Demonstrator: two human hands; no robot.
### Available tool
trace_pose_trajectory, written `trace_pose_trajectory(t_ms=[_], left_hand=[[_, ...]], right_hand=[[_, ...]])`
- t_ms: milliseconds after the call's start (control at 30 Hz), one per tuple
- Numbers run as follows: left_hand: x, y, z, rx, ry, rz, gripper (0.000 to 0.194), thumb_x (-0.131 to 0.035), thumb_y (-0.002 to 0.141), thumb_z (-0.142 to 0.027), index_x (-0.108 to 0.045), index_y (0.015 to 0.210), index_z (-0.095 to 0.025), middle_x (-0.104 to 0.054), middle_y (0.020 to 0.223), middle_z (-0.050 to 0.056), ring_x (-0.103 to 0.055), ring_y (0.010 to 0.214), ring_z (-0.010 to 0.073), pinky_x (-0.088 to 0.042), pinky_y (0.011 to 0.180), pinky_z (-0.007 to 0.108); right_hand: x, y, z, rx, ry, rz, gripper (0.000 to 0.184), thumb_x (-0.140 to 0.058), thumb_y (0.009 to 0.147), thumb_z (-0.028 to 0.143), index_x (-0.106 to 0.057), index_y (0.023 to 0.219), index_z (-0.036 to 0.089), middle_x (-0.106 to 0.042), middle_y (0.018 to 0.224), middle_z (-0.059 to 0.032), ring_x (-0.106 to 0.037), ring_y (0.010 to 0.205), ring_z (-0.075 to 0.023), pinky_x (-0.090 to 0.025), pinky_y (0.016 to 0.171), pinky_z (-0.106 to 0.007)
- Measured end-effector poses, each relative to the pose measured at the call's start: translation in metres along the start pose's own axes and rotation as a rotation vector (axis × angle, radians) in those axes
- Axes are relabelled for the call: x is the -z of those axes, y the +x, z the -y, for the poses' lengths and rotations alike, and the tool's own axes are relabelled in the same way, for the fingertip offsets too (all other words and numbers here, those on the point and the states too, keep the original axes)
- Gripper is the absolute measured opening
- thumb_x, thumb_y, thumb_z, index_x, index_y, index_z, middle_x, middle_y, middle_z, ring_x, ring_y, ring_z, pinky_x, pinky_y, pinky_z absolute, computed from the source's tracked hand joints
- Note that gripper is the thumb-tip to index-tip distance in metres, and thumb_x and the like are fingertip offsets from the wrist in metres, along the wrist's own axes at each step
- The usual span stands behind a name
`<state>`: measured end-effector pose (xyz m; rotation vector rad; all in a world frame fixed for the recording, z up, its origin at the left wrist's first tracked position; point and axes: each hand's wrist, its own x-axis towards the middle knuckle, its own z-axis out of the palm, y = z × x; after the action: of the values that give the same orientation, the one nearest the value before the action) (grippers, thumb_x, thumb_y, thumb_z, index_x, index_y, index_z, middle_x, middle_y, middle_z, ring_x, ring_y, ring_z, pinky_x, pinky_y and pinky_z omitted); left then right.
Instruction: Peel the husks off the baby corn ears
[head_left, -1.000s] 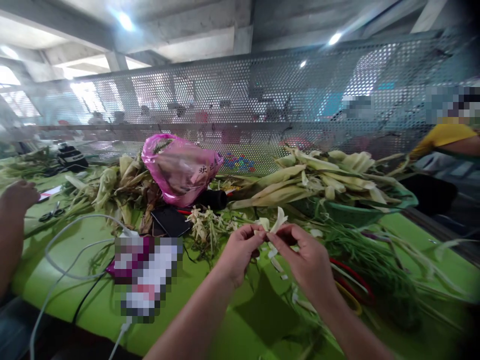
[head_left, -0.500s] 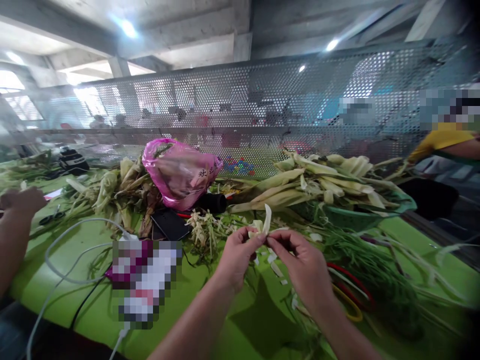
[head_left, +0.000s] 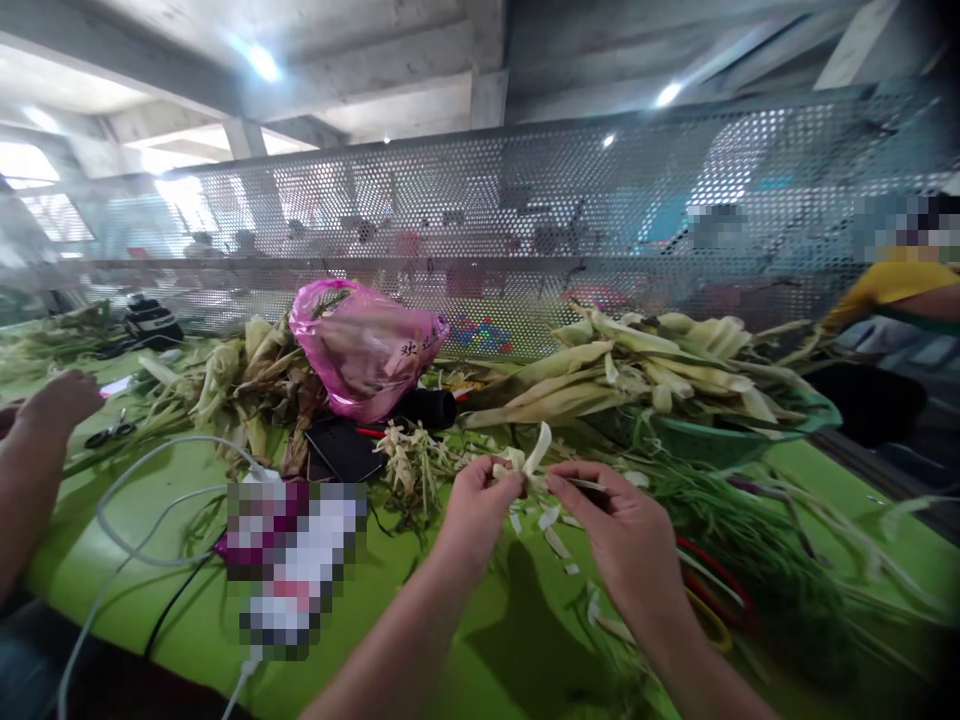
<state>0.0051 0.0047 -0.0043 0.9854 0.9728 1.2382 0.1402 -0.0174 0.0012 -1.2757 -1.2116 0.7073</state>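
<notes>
Above the green table [head_left: 420, 640], my left hand [head_left: 480, 515] pinches a small bundle of pale corn husk strips [head_left: 535, 450]; one strip curls upward. My right hand [head_left: 615, 515] sits just to its right, thumb and forefinger closed on a thin pale strand that runs toward the bundle. The strand's exact kind is hard to make out. Small husk scraps [head_left: 555, 542] lie on the table beneath my hands. Left of them is a cluster of small husk figures or flowers [head_left: 412, 455] on green stems.
A green basket [head_left: 720, 440] heaped with corn husks [head_left: 660, 370] stands at back right. A pink plastic bag [head_left: 367, 350], phone [head_left: 343, 450], cables, scissors [head_left: 110, 432] and green fibres [head_left: 757, 540] lie around. Another person's hand [head_left: 64, 400] is at left; a person in yellow sits right.
My right hand has moved slightly right, away from my left, drawing the thin strand outward between them. The left hand keeps its pinch on the husk bundle.
</notes>
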Motion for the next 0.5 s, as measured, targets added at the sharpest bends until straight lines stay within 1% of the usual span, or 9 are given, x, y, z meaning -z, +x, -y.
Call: trace_pose_trajectory(t_ms=[133,200,267,367,433,500], left_hand=[[0.0019,0.0029,0.0032,-0.172,0.270,0.033,0.010,-0.062,0.069,-0.023,-0.058,0.075,-0.016,-0.051,0.062,-0.004,-0.041,0.056,0.0085,-0.030,0.054,0.020],[0.0029,0.0031,0.0041,-0.238,0.402,0.084,0.007,-0.058,0.071,-0.020,-0.060,0.076,-0.016,-0.053,0.064,-0.003,-0.044,0.060,0.0099,-0.032,0.057,0.021],[0.0036,0.0020,0.0039,-0.315,0.515,0.148,0.008,-0.054,0.072,-0.016,-0.062,0.075,-0.016,-0.057,0.068,-0.002,-0.049,0.066,0.0117,-0.035,0.063,0.023],[0.0037,-0.0011,0.0031,-0.420,0.622,0.218,0.010,-0.052,0.071,-0.013,-0.062,0.073,-0.016,-0.062,0.076,0.001,-0.054,0.076,0.0145,-0.037,0.072,0.025],[0.0032,-0.0032,0.0031,-0.396,0.612,0.255,0.012,-0.052,0.073,-0.014,-0.063,0.077,-0.016,-0.063,0.078,0.002,-0.054,0.076,0.0147,-0.038,0.071,0.025],[0.0020,-0.0046,0.0036,-0.313,0.553,0.291,0.016,-0.051,0.076,-0.018,-0.064,0.084,-0.017,-0.062,0.077,0.001,-0.053,0.071,0.0137,-0.039,0.066,0.024]], right_hand=[[0.0017,-0.0016,0.0031,0.147,-0.133,0.030,0.019,-0.070,0.074,0.039,-0.070,0.082,0.022,-0.070,0.077,-0.0024,-0.061,0.067,-0.0185,-0.047,0.064,-0.029],[0.0022,-0.0012,0.0020,0.212,-0.188,0.033,0.018,-0.068,0.077,0.038,-0.069,0.085,0.023,-0.070,0.080,-0.0023,-0.061,0.068,-0.0180,-0.047,0.066,-0.029],[0.0036,0.0000,0.0001,0.266,-0.228,0.019,0.016,-0.067,0.079,0.038,-0.069,0.086,0.023,-0.070,0.080,-0.0021,-0.061,0.069,-0.0177,-0.047,0.068,-0.030],[0.0062,0.0021,-0.0010,0.309,-0.271,-0.012,0.015,-0.067,0.079,0.037,-0.068,0.083,0.023,-0.069,0.078,-0.0020,-0.060,0.068,-0.0175,-0.048,0.067,-0.029],[0.0070,0.0030,0.0002,0.308,-0.290,-0.018,0.016,-0.067,0.078,0.037,-0.068,0.081,0.022,-0.069,0.075,-0.0021,-0.059,0.065,-0.0172,-0.047,0.064,-0.029],[0.0069,0.0033,0.0020,0.295,-0.283,-0.018,0.016,-0.066,0.078,0.038,-0.067,0.079,0.021,-0.069,0.074,-0.0024,-0.059,0.064,-0.0172,-0.048,0.063,-0.029]])
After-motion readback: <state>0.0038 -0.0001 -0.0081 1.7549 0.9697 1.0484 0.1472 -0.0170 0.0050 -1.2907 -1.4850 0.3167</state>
